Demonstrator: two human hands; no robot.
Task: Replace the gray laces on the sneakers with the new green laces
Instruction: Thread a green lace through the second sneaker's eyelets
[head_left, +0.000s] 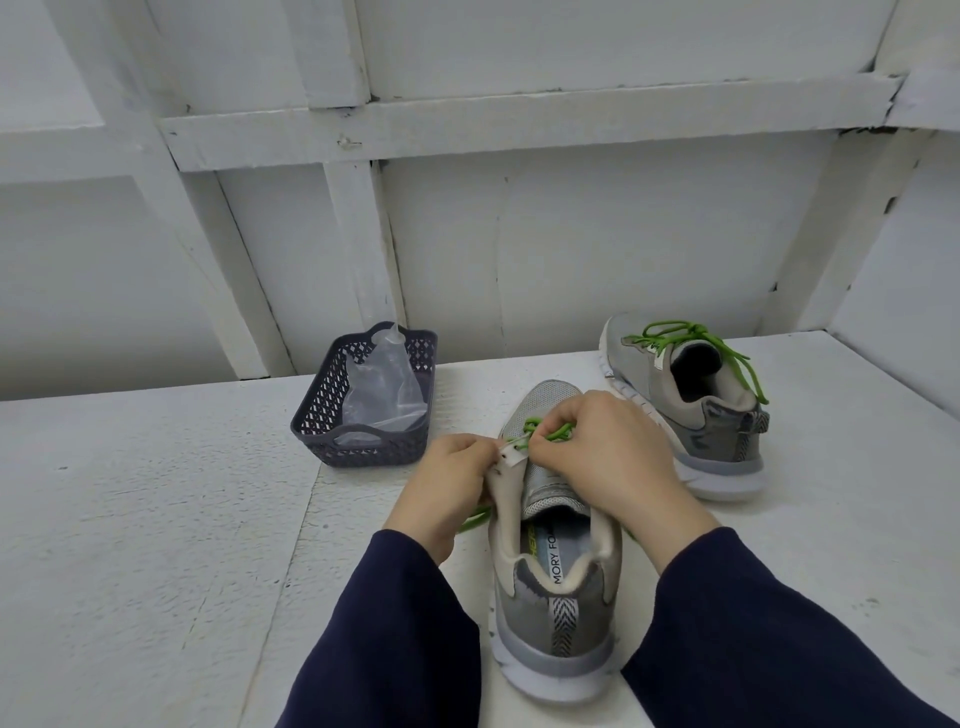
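Observation:
A grey sneaker (556, 613) stands in front of me with its heel towards me and a green lace (540, 434) threaded through its lower eyelets. My left hand (447, 488) grips the left eyelet flap near the top of the shoe's opening. My right hand (608, 457) pinches the green lace over the tongue. A loose length of green lace (475, 519) trails out under my left wrist. The second grey sneaker (691, 395) sits at the back right, laced in green with a tied bow.
A dark perforated plastic basket (317, 410) holding a clear plastic bag (384, 384) stands to the left of the shoes on the white tabletop (156, 519). A white panelled wall rises right behind the table.

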